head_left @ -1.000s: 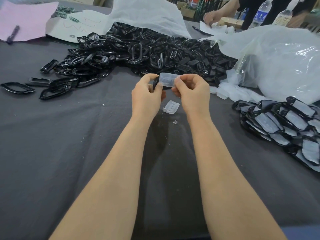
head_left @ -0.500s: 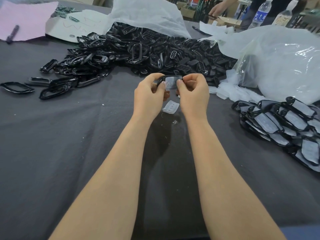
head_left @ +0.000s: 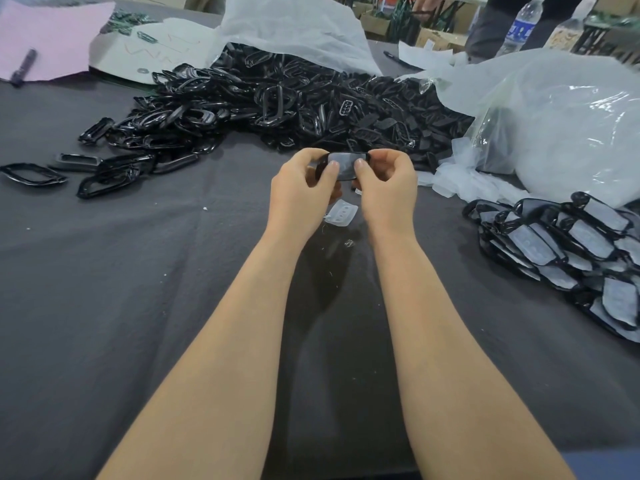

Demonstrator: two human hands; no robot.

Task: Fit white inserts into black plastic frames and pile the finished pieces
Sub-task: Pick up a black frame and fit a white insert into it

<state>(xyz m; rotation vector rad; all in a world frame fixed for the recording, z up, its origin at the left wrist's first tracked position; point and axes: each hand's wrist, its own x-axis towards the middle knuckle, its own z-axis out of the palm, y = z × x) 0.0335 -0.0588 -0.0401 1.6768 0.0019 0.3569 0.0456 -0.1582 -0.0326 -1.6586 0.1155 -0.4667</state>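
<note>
Both hands work above the middle of the grey cloth-covered table. The left hand and the right hand each pinch one end of a single black frame, fingers curled behind it and thumb tips pressed on its near face. A white insert lies within the frame opening; whether it is fully seated cannot be determined. The frame is held clear of the cloth. A loose insert, showing a row of small round holes, lies flat on the cloth just below the hands. A heap of empty black frames spreads across the far side, with strays trailing to the left. A pile of finished pieces, black rims with white centres, lies at the right edge. Beyond it is a clear plastic bag, with a second white bag behind the heap. At far left, a dark marker rests on a pink sheet, beside a white sheet bearing a faint reddish scrawl, not legible. A water bottle at the far end carries a blue label with white characters, too small to read. No brand is legible anywhere.
</note>
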